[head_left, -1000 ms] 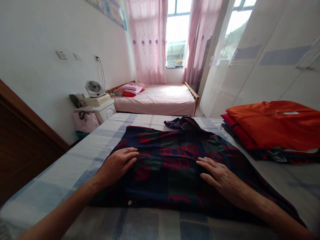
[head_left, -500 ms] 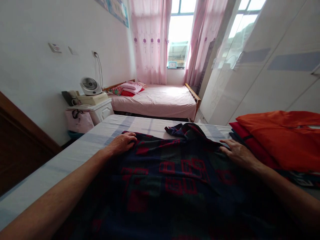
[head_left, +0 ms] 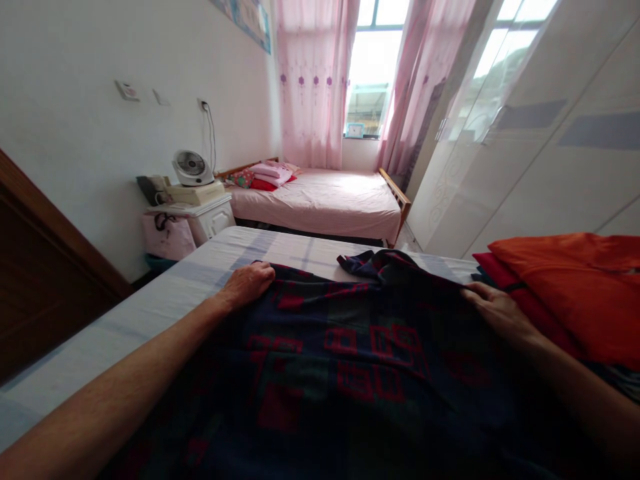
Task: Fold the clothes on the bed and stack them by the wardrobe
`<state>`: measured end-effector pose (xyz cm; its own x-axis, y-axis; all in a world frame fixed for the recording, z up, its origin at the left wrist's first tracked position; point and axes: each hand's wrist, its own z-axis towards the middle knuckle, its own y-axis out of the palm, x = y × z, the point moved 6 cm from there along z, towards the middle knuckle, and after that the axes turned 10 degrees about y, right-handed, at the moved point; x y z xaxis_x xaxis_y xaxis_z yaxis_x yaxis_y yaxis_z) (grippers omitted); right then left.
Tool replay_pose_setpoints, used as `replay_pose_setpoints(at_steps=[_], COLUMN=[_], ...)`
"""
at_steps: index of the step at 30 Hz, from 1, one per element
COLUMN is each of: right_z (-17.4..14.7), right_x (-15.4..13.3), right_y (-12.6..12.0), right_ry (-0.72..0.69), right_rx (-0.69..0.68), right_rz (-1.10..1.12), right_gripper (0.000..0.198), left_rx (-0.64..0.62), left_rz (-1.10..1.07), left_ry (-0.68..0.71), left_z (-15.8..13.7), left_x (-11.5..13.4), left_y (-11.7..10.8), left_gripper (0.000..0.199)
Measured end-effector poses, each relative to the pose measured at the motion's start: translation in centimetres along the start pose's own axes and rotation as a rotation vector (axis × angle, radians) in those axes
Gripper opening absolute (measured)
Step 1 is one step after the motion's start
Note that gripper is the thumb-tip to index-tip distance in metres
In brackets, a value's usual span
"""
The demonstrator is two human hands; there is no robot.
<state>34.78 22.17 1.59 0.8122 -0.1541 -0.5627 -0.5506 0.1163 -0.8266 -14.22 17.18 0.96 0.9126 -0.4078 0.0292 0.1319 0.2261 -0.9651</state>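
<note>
A dark navy and green shirt (head_left: 320,360) with red block patterns lies spread over the near part of the bed (head_left: 220,248). Its collar (head_left: 385,261) is bunched up at the far edge. My left hand (head_left: 250,281) is closed on the far left shoulder edge, fingers curled over the cloth. At the far right edge, my right hand (head_left: 500,310) pinches the fabric between thumb and fingers. The shirt's lower part runs out of view toward me and is in deep shade.
Folded clothes, an orange garment (head_left: 570,293) over a red one (head_left: 525,290), are stacked on the right. Beyond stand a pink-sheeted bed (head_left: 325,200), a white cabinet (head_left: 215,217) carrying a small fan (head_left: 193,168), and a tall wardrobe (head_left: 520,167). A brown door (head_left: 50,280) is at left.
My left fingers have curled tighter on the shirt's edge. My right hand has shifted right, and its spread fingers have closed on the cloth. The camera view has turned slightly left.
</note>
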Motion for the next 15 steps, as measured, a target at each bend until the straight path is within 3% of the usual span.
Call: replay_pose_setpoints(at_steps=[7, 15], right_z=[-0.4, 0.4], right_x=[0.7, 1.6], right_y=[-2.2, -1.0], right_ry=[0.052, 0.096], right_rx=[0.112, 0.090], right_rz=[0.280, 0.205], right_gripper=[0.041, 0.039], left_rx=[0.162, 0.093], left_rz=[-0.065, -0.293], left_ry=[-0.138, -0.224], left_z=[-0.6, -0.1], left_x=[-1.3, -4.1], left_y=[-3.7, -1.1], left_gripper=[0.020, 0.026])
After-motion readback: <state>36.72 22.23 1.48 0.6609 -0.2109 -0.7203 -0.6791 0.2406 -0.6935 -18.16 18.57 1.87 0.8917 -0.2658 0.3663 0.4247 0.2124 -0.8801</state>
